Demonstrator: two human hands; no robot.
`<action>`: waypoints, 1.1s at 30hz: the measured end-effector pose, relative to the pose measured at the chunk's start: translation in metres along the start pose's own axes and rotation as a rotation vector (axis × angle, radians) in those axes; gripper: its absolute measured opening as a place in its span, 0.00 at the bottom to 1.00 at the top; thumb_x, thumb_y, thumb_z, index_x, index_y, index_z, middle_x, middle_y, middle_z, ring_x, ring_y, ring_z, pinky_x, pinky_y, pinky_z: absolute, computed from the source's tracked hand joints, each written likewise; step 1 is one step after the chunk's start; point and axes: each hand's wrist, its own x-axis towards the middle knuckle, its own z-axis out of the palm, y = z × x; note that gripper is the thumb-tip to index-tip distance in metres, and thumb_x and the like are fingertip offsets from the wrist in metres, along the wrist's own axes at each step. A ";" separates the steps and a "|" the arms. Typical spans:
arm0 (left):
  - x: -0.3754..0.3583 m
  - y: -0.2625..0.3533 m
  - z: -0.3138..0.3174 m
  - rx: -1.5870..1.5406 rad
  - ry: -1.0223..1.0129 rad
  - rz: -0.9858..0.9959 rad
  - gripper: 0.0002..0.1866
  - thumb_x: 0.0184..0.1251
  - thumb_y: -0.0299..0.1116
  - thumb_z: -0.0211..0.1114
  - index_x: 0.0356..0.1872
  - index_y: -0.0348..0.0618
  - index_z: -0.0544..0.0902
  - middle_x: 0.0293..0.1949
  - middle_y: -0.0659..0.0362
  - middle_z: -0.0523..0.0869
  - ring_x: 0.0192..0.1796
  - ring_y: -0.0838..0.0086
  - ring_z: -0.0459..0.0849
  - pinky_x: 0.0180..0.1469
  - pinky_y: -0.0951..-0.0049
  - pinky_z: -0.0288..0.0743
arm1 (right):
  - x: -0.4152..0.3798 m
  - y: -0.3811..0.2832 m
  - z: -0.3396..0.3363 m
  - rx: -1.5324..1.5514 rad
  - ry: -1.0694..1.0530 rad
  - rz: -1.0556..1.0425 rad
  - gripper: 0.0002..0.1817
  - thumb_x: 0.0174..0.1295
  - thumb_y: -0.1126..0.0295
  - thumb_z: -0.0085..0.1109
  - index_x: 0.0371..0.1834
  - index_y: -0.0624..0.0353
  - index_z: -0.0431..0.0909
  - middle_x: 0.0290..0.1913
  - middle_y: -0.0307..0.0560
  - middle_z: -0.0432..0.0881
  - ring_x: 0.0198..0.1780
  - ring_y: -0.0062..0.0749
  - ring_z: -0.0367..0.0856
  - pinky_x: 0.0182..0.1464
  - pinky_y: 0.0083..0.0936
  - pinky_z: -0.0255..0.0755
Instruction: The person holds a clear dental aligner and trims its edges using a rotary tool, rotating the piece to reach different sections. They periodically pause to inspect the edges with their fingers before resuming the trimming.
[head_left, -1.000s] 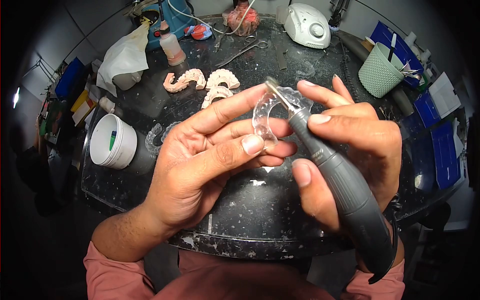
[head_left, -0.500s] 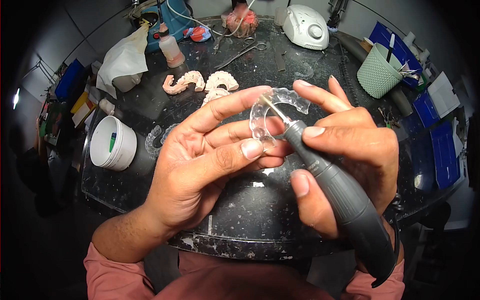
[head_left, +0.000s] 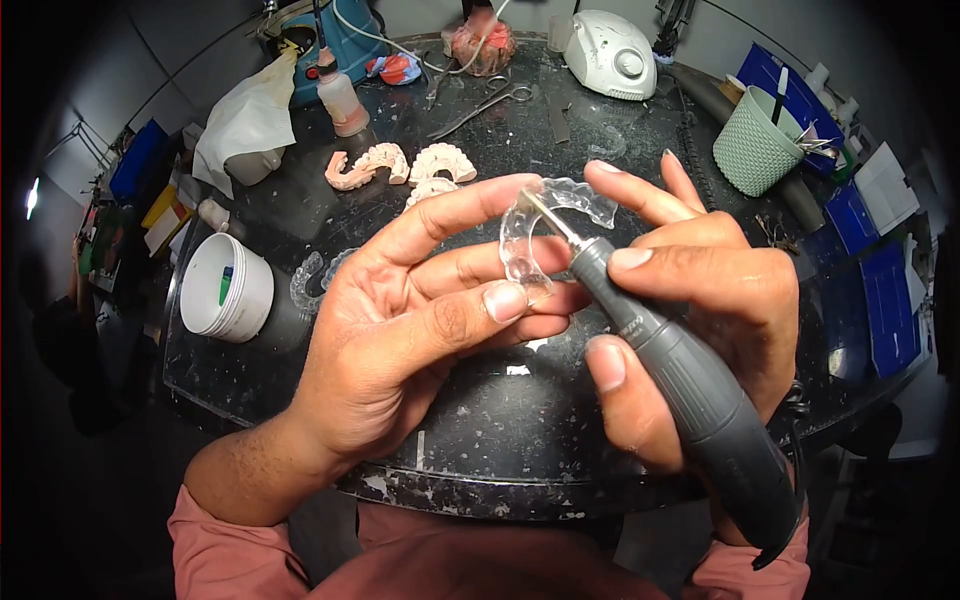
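Between its thumb and fingers my left hand (head_left: 400, 290) holds a clear dental aligner (head_left: 518, 245), its arch curving toward the upper right. My right hand (head_left: 710, 290) grips a dark grey rotary handpiece (head_left: 690, 385) that slants up to the left. The metal shaft and tip of the tool (head_left: 552, 218) lie over the left upper part of the aligner; whether the tip touches the plastic is hard to tell. Another clear aligner (head_left: 308, 280) rests on the table left of my left hand, partly hidden by it.
On the black table (head_left: 490, 450) are pink dental models (head_left: 375, 165), a white tub (head_left: 228, 287), a bottle (head_left: 343, 103), scissors (head_left: 490, 108), a white device (head_left: 612, 55) and a green woven cup (head_left: 757, 145) with tools. A cord hangs by the handpiece.
The handpiece body and my right thumb have shifted slightly down and right. The aligner and my left hand have hardly moved.
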 end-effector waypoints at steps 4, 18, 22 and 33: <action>0.000 -0.002 -0.001 0.001 -0.009 -0.004 0.32 0.64 0.19 0.59 0.70 0.37 0.62 0.52 0.47 0.84 0.51 0.66 0.86 0.56 0.63 0.82 | 0.001 0.001 -0.002 -0.004 0.025 -0.029 0.22 0.53 0.69 0.65 0.50 0.60 0.68 0.42 0.51 0.78 0.58 0.65 0.78 0.71 0.68 0.46; 0.000 -0.003 -0.004 0.062 -0.073 0.018 0.35 0.61 0.17 0.60 0.72 0.34 0.60 0.55 0.46 0.83 0.57 0.66 0.83 0.63 0.65 0.74 | 0.001 0.003 0.000 0.008 -0.010 -0.072 0.22 0.53 0.71 0.65 0.50 0.60 0.68 0.40 0.52 0.79 0.57 0.64 0.78 0.70 0.67 0.50; -0.001 -0.003 0.000 0.045 -0.069 0.002 0.39 0.57 0.15 0.61 0.73 0.32 0.59 0.57 0.46 0.82 0.59 0.67 0.81 0.66 0.68 0.69 | 0.001 0.003 0.002 0.001 -0.028 -0.069 0.23 0.53 0.73 0.66 0.51 0.61 0.68 0.42 0.53 0.78 0.57 0.64 0.79 0.70 0.65 0.52; 0.001 -0.005 -0.004 0.063 -0.052 0.035 0.38 0.57 0.15 0.60 0.72 0.34 0.60 0.56 0.45 0.82 0.60 0.66 0.81 0.64 0.66 0.73 | -0.001 0.003 0.003 -0.011 0.015 -0.059 0.24 0.53 0.71 0.67 0.52 0.61 0.68 0.43 0.53 0.78 0.58 0.64 0.78 0.69 0.65 0.53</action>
